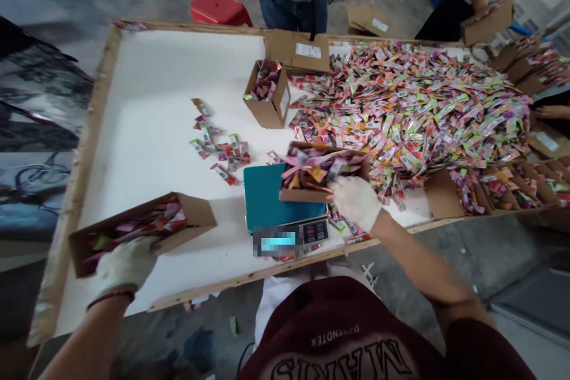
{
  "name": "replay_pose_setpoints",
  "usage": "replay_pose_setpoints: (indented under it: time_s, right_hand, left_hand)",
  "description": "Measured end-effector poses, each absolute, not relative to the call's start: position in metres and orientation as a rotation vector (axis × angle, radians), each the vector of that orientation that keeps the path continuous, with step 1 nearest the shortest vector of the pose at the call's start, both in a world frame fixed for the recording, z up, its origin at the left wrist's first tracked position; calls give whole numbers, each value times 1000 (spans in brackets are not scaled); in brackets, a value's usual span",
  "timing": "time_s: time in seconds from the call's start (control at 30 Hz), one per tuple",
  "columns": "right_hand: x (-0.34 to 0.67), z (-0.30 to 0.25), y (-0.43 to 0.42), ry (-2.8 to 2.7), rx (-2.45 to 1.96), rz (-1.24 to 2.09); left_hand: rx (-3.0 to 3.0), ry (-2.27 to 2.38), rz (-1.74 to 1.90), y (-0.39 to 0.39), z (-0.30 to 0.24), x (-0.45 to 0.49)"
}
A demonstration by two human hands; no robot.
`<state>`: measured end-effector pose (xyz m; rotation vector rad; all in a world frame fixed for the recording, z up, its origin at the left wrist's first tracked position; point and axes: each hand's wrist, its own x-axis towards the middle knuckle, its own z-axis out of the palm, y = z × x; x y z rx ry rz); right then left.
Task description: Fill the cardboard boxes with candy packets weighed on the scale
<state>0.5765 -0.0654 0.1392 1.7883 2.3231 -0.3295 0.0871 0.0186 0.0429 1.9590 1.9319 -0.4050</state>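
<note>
My left hand, in a white glove, grips the near wall of a long cardboard box at the table's left. Small colourful sachets fill part of that box. In a white glove too, my right hand holds the near side of a second cardboard box, heaped with sachets. This box is over the right part of the teal plate of a digital scale; whether it touches the plate I cannot tell. The scale's display is lit but blurred out. My thumbs are mostly hidden.
A large heap of sachets covers the table's right half. Another filled box stands behind the scale, with loose sachets to its left. Filled boxes line the right front edge. People stand across the table; a red stool is behind it.
</note>
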Motion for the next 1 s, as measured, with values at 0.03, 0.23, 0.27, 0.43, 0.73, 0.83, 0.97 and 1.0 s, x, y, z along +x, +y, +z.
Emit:
replay_pose_setpoints:
  time_s: [0.03,0.23,0.27,0.43,0.73,0.83,0.97,1.0]
  right_hand:
    - [554,134,-52,2334,1717,-370]
    - [493,104,-26,2393,1412,-469]
    - [494,105,-27,2386,1408,-473]
    - [523,134,-35,2527,1628,-533]
    - [501,169,-5,2594,1853,-433]
    - [471,169,6,2440,1766,-361]
    - [447,160,10,2284,1703,-262]
    - [444,156,10,2275,1701,-244]
  left_hand:
    - [1967,1971,-419,19,40,84]
    - [2087,2086,-213,11,55,71]
    - [2124,2116,-102,6,59,75]
    - [2041,1857,557,-25,68,132]
    - [2023,1514,790,-30,119,253]
    - [2114,1693,554,-23,139,277]
    - [2219,1754,154,-18,145,296]
    - [2247,1738,84,-17,143,298]
